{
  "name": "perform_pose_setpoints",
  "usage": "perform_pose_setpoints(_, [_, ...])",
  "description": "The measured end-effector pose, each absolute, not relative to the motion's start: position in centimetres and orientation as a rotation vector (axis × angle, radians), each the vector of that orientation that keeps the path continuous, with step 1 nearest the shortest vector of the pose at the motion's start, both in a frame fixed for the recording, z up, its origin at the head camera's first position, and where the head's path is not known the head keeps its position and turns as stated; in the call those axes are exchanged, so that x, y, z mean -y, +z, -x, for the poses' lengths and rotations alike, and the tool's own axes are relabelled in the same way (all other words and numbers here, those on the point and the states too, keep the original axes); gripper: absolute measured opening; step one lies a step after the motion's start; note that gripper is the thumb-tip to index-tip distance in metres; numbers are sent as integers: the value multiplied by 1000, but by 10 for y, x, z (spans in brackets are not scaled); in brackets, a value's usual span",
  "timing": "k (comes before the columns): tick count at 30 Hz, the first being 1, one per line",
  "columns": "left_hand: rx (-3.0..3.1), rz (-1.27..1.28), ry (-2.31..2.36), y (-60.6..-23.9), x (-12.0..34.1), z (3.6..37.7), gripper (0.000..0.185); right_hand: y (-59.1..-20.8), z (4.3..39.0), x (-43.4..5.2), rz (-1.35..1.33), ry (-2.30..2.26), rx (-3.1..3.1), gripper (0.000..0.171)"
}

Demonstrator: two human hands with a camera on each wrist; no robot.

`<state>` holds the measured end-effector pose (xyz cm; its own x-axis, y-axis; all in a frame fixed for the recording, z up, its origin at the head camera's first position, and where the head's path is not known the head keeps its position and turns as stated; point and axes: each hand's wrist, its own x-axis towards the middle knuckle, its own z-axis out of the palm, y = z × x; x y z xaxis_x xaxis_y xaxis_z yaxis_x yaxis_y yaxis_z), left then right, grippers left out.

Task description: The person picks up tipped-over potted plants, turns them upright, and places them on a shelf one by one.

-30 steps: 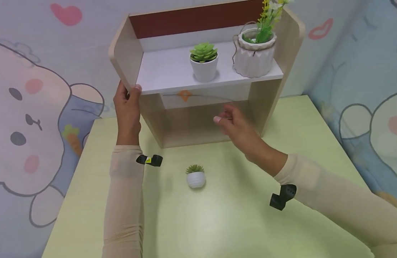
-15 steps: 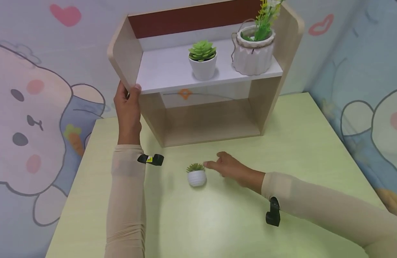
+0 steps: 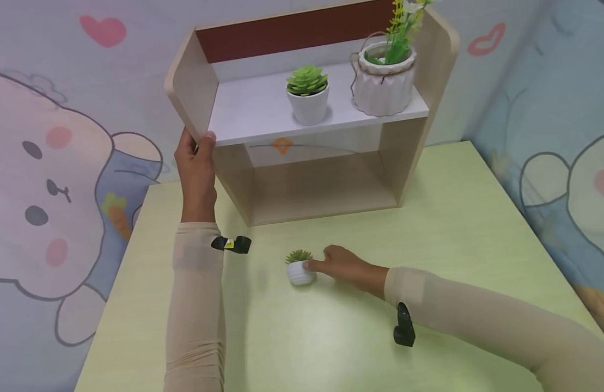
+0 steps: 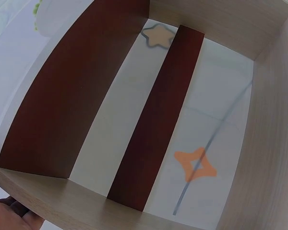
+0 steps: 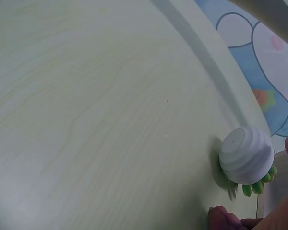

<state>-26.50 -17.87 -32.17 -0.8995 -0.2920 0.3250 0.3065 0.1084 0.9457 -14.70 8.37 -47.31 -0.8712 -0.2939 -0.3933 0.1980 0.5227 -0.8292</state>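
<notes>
My left hand (image 3: pixel 196 174) grips the left side panel of a small wooden shelf (image 3: pixel 326 190), thumb at the front edge of its upper board. In the left wrist view only part of that hand (image 4: pixel 14 215) shows, at the panel's edge. A small succulent in a ribbed white pot (image 3: pixel 300 273) lies on its side on the table, leaves toward the shelf. Over it reaches my right hand (image 3: pixel 348 267), its thumb overlapping the pot in the head view. In the right wrist view the thumb and fingers stand either side of the pot (image 5: pixel 247 155), with gaps visible.
The shelf's white upper board carries a green succulent in a smooth white pot (image 3: pixel 309 106) and a larger fluted white pot (image 3: pixel 384 90) with yellow and white flowers. Cartoon-printed walls (image 3: pixel 517 109) border the pale green table (image 3: pixel 478 218) behind and at the right.
My right hand has come down from in front of the shelf's lower compartment to the small fallen succulent pot, its thumb now over it. The left hand has kept its grip on the shelf.
</notes>
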Motion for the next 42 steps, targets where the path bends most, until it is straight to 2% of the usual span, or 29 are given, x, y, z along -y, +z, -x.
perform_pose_setpoints(3, [1964, 10, -1839, -321, 177, 266, 40, -475, 150, -82, 93, -1286, -2301, 75])
perform_pose_setpoints(6, [1960, 6, -1843, -320, 177, 267, 40, -475, 153, -78, 112, -1247, -2331, 84])
perform_pose_setpoints(18, [2013, -34, -1797, -323, 179, 264, 43, -477, 158, -62, 160, -1221, -2365, 81])
perform_pose_setpoints(34, [1997, -24, -1803, -321, 178, 265, 42, -481, 161, -57, 229, -1181, -2318, 47])
perform_pose_setpoints(37, [2007, -40, -1795, -322, 178, 265, 42, -482, 159, -60, 238, -1172, -2328, 48])
perform_pose_setpoints(42, [2023, -53, -1778, -322, 179, 266, 44, -485, 153, -72, 275, -1195, -2372, 60])
